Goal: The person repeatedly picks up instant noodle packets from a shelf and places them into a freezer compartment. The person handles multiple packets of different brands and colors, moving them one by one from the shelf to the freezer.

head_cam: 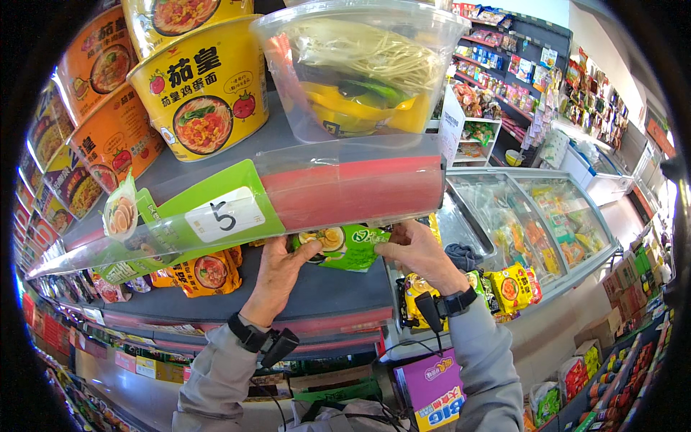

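Note:
A green packet of instant noodles (351,251) is held between both hands, just above a dark grey shelf (318,297). My left hand (280,275) grips its left end with the thumb on top. At the right end, my right hand (418,248) pinches the packet. The upper shelf's red front edge (356,183) hides the packet's far part. Orange noodle packets (208,272) lie on the same shelf, left of my left hand. Each of my wrists wears a black strap with a small device.
Yellow noodle bowls (205,97) and a clear plastic tub of noodles (367,70) stand on the upper shelf. To the right is a glass-topped chest freezer (529,216), with yellow noodle packets (510,289) on its near end. A purple carton (429,386) sits below.

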`<state>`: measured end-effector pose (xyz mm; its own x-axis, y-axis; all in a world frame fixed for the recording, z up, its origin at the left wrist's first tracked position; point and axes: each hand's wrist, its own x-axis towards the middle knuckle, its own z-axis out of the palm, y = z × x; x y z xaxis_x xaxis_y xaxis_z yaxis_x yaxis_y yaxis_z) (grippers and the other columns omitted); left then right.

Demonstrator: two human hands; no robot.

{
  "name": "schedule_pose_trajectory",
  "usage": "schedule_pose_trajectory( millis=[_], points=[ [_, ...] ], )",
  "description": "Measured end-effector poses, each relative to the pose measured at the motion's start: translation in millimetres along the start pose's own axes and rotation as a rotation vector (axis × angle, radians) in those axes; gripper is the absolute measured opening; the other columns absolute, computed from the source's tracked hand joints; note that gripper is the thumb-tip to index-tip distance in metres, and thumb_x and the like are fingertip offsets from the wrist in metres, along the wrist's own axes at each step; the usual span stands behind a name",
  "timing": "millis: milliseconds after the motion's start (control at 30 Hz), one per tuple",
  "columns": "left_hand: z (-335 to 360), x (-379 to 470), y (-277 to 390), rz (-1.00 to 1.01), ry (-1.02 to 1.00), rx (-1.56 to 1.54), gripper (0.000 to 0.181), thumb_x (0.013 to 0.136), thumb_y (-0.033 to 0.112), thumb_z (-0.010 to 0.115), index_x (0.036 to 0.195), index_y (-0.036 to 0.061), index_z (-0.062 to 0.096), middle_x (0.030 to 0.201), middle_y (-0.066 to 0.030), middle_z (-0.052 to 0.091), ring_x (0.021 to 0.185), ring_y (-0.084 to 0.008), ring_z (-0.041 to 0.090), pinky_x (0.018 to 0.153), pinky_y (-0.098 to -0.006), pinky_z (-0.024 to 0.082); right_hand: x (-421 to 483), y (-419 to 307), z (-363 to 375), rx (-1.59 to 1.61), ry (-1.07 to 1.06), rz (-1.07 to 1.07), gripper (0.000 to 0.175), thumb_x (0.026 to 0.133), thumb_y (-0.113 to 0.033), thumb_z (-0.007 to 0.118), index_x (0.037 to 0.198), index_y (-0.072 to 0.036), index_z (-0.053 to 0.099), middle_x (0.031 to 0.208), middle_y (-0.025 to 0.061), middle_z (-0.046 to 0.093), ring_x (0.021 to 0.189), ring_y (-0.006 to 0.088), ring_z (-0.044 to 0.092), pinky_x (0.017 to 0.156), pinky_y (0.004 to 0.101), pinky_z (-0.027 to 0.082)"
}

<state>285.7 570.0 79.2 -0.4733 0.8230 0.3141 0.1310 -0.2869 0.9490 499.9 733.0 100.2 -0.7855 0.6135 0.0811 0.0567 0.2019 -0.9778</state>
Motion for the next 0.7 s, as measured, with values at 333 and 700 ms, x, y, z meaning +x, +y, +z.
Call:
schedule_pose_trajectory(
  millis=[333, 700],
  points=[
    [-10.8, -2.7, -8.4, -0.157, -0.05, 0.327, 0.054, 0.095, 0.015, 0.072, 0.141, -0.0039, 0.05, 0.133, -0.0118, 0.058, 0.115, -0.0187, 0.057, 0.095, -0.0339, 0.051, 32.1, 35.3, 2.1, -0.026, 0.195, -0.094, 0.029, 0.089, -0.016, 0.071, 0.108, 0.004, 0.063, 0.082, 0.0074, 0.064, 0.075, 0.0137, 0.06, 0.067, 0.0309, 0.05],
    [-13.4, -14.6, -13.8, -0.095, -0.158, 0.447, 0.054, 0.094, 0.017, 0.072, 0.142, 0.0034, 0.051, 0.141, -0.0143, 0.043, 0.125, -0.0269, 0.053, 0.098, -0.0365, 0.053, 39.3, 49.5, -1.0, -0.131, 0.21, -0.211, 0.038, 0.085, -0.018, 0.078, 0.111, 0.003, 0.06, 0.092, 0.013, 0.069, 0.083, 0.02, 0.066, 0.073, 0.0352, 0.054]
  ],
)
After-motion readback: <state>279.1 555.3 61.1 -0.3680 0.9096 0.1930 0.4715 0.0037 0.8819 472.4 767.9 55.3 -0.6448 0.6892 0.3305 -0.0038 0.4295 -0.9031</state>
